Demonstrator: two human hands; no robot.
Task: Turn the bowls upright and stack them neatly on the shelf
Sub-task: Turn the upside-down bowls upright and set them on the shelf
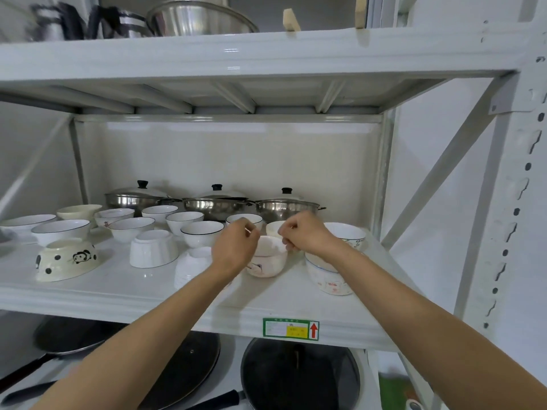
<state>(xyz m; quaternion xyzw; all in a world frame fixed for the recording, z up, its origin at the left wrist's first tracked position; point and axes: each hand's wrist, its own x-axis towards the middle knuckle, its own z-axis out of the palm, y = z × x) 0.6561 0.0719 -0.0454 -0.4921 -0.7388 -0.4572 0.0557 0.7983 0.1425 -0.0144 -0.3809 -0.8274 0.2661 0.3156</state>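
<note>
A small white bowl (268, 260) with a faint painted pattern stands upright on the white shelf (133, 294), right of centre. My left hand (236, 245) is curled at its left rim and my right hand (305, 232) pinches its right rim. Three bowls lie upside down: a panda-print bowl (66, 260) at the left, a white ribbed bowl (152, 248), and a white bowl (192, 266) partly hidden behind my left forearm. Two nested upright bowls (328, 278) sit under my right wrist. Several upright white bowls (60, 229) fill the shelf's middle and left.
Three lidded steel pots (217, 204) line the back of the shelf. The upper shelf (266, 51) hangs low overhead with a steel basin (201, 19) on it. Dark pans and lids (299, 377) lie on the shelf below. A slotted upright post (515, 202) stands at the right.
</note>
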